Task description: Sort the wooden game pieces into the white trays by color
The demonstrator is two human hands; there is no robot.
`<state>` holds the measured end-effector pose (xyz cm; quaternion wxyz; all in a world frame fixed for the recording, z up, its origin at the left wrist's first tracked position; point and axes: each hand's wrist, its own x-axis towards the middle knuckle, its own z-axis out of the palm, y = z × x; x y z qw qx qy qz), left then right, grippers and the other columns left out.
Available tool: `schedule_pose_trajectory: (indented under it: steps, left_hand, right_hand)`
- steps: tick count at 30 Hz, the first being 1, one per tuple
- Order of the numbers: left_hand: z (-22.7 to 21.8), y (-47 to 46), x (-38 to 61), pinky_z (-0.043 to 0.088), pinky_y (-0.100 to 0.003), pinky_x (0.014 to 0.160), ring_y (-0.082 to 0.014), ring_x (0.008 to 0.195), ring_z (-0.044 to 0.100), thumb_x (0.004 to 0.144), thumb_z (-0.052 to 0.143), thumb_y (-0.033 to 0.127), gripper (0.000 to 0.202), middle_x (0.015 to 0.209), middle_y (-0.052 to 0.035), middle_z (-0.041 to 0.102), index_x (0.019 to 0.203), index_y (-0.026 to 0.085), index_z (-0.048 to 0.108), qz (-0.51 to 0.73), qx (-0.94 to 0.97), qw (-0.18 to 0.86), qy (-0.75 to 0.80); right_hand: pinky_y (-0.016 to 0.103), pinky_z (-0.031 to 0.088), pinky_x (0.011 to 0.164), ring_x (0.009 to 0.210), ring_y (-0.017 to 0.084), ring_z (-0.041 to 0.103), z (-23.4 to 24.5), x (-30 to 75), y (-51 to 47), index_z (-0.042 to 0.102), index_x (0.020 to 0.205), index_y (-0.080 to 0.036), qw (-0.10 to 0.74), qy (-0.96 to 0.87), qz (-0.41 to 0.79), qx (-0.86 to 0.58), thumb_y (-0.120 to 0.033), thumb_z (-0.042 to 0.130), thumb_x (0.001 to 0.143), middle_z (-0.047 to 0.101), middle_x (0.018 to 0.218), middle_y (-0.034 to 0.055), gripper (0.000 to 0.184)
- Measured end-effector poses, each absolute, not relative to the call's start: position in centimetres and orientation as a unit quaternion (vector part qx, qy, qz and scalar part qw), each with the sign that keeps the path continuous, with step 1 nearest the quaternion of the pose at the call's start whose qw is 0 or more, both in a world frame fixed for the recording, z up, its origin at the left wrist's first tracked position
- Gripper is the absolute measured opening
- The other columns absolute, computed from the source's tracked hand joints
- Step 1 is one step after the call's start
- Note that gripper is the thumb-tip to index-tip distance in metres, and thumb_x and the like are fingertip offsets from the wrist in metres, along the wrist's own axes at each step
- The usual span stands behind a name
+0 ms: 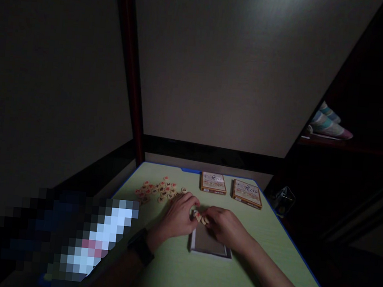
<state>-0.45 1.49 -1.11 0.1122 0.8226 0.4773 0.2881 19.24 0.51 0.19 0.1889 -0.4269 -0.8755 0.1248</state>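
"Where are the pieces in the grip?"

"Between the two hands, over the far end of the shallow tray (209,241). The right hand (227,226) has a few round pieces (204,219) pinched at its fingertips, at the left end of that hand."

"And the left hand (179,217)?"

"It's curved around from the other side, thumb toward the tray's left rim, with a red-marked piece (198,216) right by the fingers. It's dim there, so I can't tell whether those fingers are grasping it or only resting beside it."

"What about the other pieces?"

"The loose pieces (167,189) are scattered past the left hand, toward the back left of the table (256,276). The nearest ones sit just beside its knuckles."

"Any edges close by?"

"The tray's near rim shows below the hands, and its right side is partly covered by the right hand. The table's blue edge (298,252) slants down the right side, well apart from the fingers. At the back, two flat boxes, a left box (213,182) and a right box (246,193), stand near the far edge, with a gap between them."

"Where is there room?"

"Green tabletop shows between the right forearm and the right edge, and also below the tray, between the two forearms."
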Motion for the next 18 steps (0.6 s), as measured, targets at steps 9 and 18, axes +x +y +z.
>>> schedule_pose_trajectory:
  steps: [9,18]
  left_hand:
    - [-1.3,1.5,-0.1,0.043,-0.036,0.099,-0.0225,0.105,0.06,0.071,0.067,0.02,0.032,0.106,-0.004,0.068,0.103,0.022,0.068,0.249,0.85,0.128,0.445]
    - [-2.1,1.5,0.5,0.046,-0.033,0.092,-0.0225,0.1,0.06,0.077,0.064,0.023,0.017,0.099,-0.006,0.067,0.092,0.019,0.067,0.216,0.86,0.103,0.451]
  right_hand:
    - [0.025,0.042,0.069,0.077,0.016,0.059,1.0,20.7,0.8,0.064,0.088,-0.018,0.238,-0.852,0.114,-0.452,-0.004,0.063,0.077,0.063,0.091,0.0043,0.018]
    - [0.026,0.046,0.073,0.082,0.017,0.06,-1.4,19.1,0.8,0.068,0.094,-0.018,0.201,-0.858,0.125,-0.455,-0.007,0.061,0.08,0.058,0.1,0.0067,0.019]
